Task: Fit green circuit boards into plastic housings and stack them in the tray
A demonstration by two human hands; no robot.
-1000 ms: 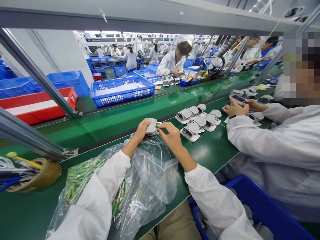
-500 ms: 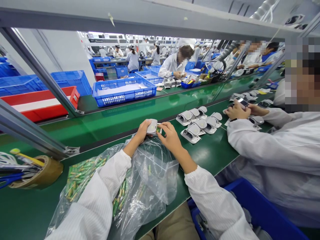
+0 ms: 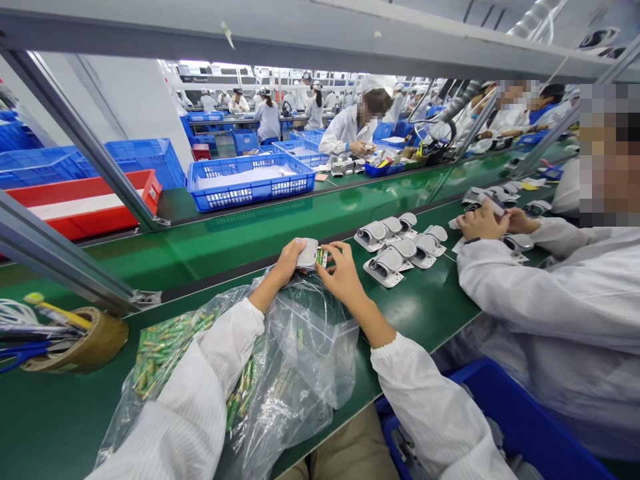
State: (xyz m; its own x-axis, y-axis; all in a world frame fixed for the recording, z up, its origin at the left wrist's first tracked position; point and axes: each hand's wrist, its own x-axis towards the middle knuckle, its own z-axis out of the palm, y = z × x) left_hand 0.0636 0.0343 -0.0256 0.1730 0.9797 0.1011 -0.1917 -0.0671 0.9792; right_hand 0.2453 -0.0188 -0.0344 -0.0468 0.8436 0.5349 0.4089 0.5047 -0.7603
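Observation:
My left hand (image 3: 287,261) is closed around a light grey plastic device (image 3: 307,255), held above the bench. At the device's right end, green batteries (image 3: 321,255) show in an open compartment. My right hand (image 3: 343,270) has its thumb and forefinger pinched on a battery there; the fingers partly hide it. Under my wrists lies a clear plastic bag (image 3: 315,360), with many green and gold batteries (image 3: 170,343) in its left part. To the right of my right hand, several similar grey devices (image 3: 393,257) stand in two rows on the green bench.
A tape roll (image 3: 95,340) holding pens and scissors stands at the left. Beyond the belt (image 3: 230,237) are a blue crate (image 3: 250,187) and a red tray (image 3: 95,217). A co-worker (image 3: 530,287) handles a device at my right. By my lap is a blue bin (image 3: 520,393).
My hands keep almost the same hold on the device and battery. The view has shifted slightly. The co-worker at my right has tilted the device in their hands.

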